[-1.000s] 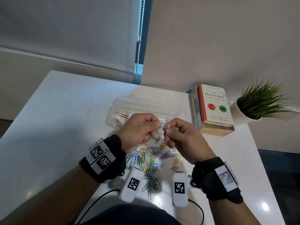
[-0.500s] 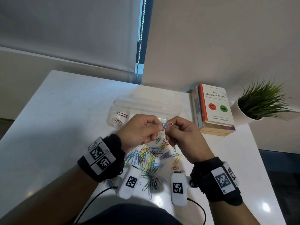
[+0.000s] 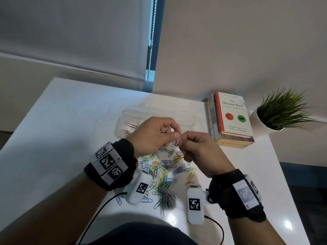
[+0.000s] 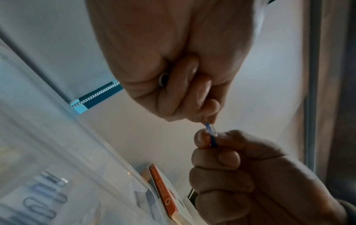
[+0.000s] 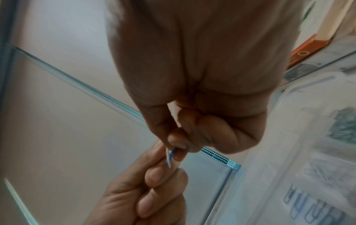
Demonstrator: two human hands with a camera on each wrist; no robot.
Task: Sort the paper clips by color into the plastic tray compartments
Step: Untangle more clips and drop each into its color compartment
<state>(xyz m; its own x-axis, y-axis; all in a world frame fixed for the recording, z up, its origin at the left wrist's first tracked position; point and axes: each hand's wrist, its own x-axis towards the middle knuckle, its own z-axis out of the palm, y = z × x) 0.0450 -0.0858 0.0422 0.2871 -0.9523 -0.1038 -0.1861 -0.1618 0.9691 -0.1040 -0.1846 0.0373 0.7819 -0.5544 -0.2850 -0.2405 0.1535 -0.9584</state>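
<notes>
White desk (image 3: pixel 53 138) holds clear plastic tray (image 3: pixel 123 119), red clips (image 3: pixel 131 125) inside; left hand (image 3: pixel 152 135) and right hand (image 3: pixel 200 151) pinch linked blue-and-white wire clips (image 3: pixel 176 142).

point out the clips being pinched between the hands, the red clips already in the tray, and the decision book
pinched clips (image 3: pixel 176 142), head view, on the blue and white loops between the fingertips.
red clips (image 3: pixel 131 125), head view, on the longer clip in the tray's left compartment.
Decision Book (image 3: pixel 233 114), head view, on the middle of its front cover.
</notes>
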